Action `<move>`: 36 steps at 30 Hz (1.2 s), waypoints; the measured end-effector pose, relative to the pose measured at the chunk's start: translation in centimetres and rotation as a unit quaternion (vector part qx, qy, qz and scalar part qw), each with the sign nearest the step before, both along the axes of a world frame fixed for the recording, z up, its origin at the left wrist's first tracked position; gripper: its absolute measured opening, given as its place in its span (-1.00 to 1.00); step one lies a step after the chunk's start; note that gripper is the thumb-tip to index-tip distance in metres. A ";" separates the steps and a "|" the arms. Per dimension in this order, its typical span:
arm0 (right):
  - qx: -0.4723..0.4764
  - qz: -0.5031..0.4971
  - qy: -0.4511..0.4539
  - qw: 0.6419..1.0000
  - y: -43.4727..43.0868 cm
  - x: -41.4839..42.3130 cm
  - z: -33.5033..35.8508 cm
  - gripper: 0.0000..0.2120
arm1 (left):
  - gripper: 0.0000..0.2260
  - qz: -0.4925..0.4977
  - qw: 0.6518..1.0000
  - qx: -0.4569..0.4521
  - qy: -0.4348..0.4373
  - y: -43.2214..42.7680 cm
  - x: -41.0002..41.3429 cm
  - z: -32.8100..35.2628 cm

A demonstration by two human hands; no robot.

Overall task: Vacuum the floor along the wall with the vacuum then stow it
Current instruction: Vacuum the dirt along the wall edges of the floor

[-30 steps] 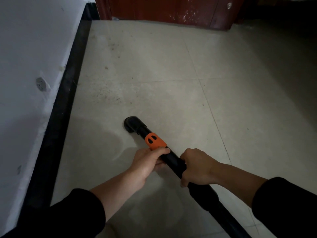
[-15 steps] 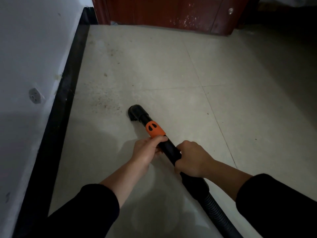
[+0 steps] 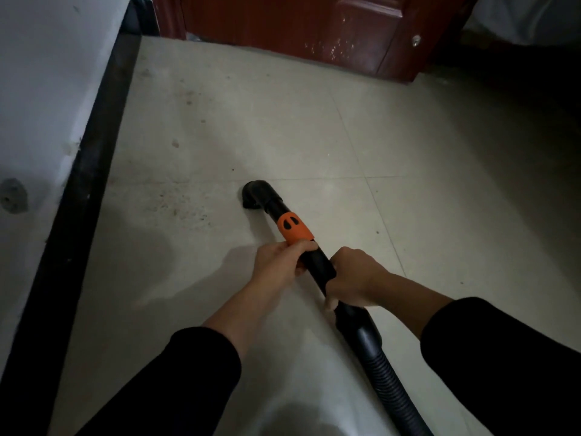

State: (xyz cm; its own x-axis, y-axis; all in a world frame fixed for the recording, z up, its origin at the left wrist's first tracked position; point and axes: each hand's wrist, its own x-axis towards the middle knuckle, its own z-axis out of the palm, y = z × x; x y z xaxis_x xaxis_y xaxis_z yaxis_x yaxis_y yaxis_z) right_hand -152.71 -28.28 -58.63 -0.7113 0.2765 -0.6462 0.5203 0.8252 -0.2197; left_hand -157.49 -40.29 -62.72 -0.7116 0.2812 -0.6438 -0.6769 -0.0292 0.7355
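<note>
Baseboard (image 3: pixel 91 171): black, along the white wall (image 3: pixel 41 89) at left.
Vacuum nozzle (image 3: pixel 256 195): on the tiled floor (image 3: pixel 440 215), just right of dirt specks (image 3: pixel 182 209).
Left hand (image 3: pixel 279 265): fingers (image 3: pixel 301 247) clamped round the vacuum tube (image 3: pixel 317 265) below its orange collar (image 3: pixel 294 229).
Right hand (image 3: pixel 355 278): fingers (image 3: pixel 341 258) clamped round the tube, nearer, above the ribbed hose (image 3: pixel 390 385).

- Black baseboard (image 3: pixel 78 190): a dark band running diagonally from the lower left edge to the upper left corner.
- Red-brown door (image 3: pixel 283 23): spans the top of the view; only its lower part shows, with pale speckles on its surface.
- Round metal fitting (image 3: pixel 416 40): set on the door's right section.
- Grey round mark (image 3: pixel 12 196): at the left edge, above the baseboard; blurred.
- Pale shape (image 3: pixel 528 17): upper right corner; unidentifiable.
</note>
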 end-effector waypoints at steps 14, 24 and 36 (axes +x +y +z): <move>-0.043 0.003 0.065 0.997 3.4 -3.8 -0.7 -0.63 | -0.86 0.038 0.999 0.017 0.009 3.3 -4.5 -0.6; -0.088 0.021 0.134 0.987 1.2 -6.8 -0.4 -0.73 | -0.81 0.102 0.995 0.007 0.019 1.7 -7.3 0.8; -0.109 0.052 0.120 0.985 0.9 -5.6 0.3 -0.61 | -0.79 0.116 0.993 0.019 -0.002 -0.3 -5.3 0.6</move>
State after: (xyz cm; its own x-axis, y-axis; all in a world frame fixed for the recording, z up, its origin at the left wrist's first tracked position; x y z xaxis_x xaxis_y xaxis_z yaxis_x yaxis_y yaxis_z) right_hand -158.33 -27.40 -58.35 -0.8685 0.0663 -0.4912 0.3459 0.7907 -0.5050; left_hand -162.83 -40.58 -62.13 -0.7577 0.1344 -0.6386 -0.6516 -0.2115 0.7285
